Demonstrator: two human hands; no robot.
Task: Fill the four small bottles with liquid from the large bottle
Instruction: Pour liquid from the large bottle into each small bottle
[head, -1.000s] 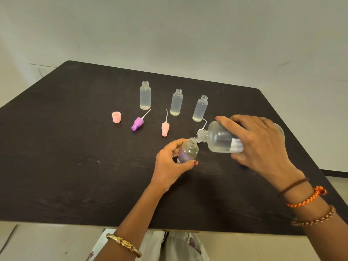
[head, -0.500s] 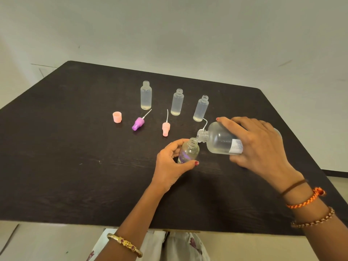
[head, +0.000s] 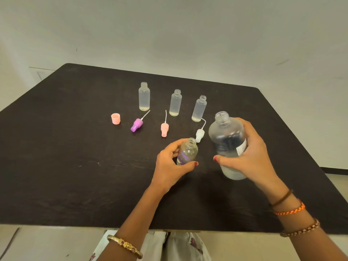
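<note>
At centre right of the frame, the right hand (head: 250,157) wraps its fingers round the big bottle (head: 228,146), which stands nearly upright with its open mouth up and liquid pooled in its lower part; whether its base touches the table (head: 56,166) I cannot tell. Just left of it, the left hand (head: 169,166) curls thumb and fingers round a small bottle (head: 188,152), open-necked and upright, with a purple tint on its side. How full it is cannot be read through the fingers.

Across the upper middle stand three more small bottles (head: 144,97), (head: 175,103) and (head: 199,109), all uncapped, each showing only a thin layer of liquid at the bottom. So most of the filling looks undone.

Below them lie a purple nozzle (head: 137,125), a pink nozzle (head: 164,129) and a white nozzle (head: 199,134), with a pink cap (head: 115,118) at the left.

Risks from here: the small necks are narrow against the big bottle's mouth, so a quick tilt would likely spill over the rim. The open bottles in the row look light and top-heavy; a sleeve or wrist reaching over could topple one. The white nozzle lies close to both hands and could be knocked away.
</note>
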